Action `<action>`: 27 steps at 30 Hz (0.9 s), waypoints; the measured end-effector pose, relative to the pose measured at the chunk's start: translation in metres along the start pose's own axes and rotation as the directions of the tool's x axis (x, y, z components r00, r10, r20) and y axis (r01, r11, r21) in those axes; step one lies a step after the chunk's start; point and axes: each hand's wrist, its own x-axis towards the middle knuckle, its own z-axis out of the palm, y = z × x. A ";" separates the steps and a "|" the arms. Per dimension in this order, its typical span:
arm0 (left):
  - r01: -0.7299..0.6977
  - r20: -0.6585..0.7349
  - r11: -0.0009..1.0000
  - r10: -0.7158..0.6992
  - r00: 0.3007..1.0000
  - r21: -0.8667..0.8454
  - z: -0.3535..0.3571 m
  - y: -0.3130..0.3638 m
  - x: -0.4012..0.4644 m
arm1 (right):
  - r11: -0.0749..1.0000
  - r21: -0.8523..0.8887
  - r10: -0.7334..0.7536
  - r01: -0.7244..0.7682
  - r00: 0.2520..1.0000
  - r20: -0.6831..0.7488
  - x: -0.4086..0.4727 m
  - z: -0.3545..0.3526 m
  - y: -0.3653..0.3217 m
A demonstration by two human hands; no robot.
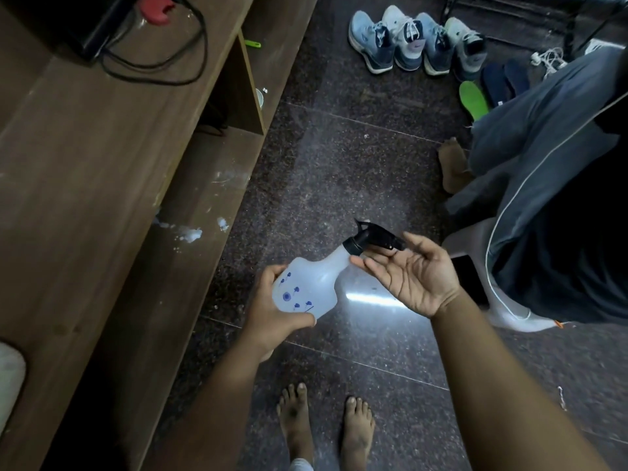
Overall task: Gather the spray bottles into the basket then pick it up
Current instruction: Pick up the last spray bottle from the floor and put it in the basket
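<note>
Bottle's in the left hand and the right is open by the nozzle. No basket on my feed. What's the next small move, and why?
Probably turn the head to find the basket before carrying anything. The left hand already grips the body of the spray bottle, tilted with its black trigger head up, while the right hand lies open beside it. Only floor, shelving and shoes show.

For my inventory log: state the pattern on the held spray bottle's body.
Small blue flowers on the translucent white spray bottle, shown in the head view.

1 spray bottle [311, 285], 4 sneakers [416, 40], 3 insoles [492, 85], 2 bare feet [326, 426], 1 phone [470, 280].
</note>
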 end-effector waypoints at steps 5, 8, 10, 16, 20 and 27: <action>0.036 0.052 0.999 -0.036 0.998 0.000 0.013 0.002 -0.001 | 0.889 -0.410 -0.249 0.203 0.967 -0.061 0.010 0.019 0.014; 0.037 0.047 0.999 -0.038 0.998 0.024 0.022 0.003 -0.001 | 0.727 -0.630 -0.392 0.273 0.918 -0.055 0.022 0.030 0.026; 0.052 0.013 0.998 -0.052 0.999 0.029 0.026 0.004 0.001 | 0.670 -0.679 -0.473 0.299 0.878 -0.079 0.031 0.034 0.030; -0.021 -0.139 0.952 0.066 0.988 0.304 0.033 0.012 0.003 | 0.588 -0.796 -0.635 0.144 0.692 -0.343 0.055 0.032 0.037; 0.035 -0.118 0.961 -0.003 0.993 0.276 0.029 0.003 -0.001 | 0.384 -0.918 -0.690 -0.098 0.630 -0.356 0.060 0.045 0.046; 0.273 0.094 0.943 -0.259 0.961 -0.192 0.015 -0.006 -0.009 | 0.894 -0.443 -0.176 0.071 0.963 -0.202 0.060 0.039 0.066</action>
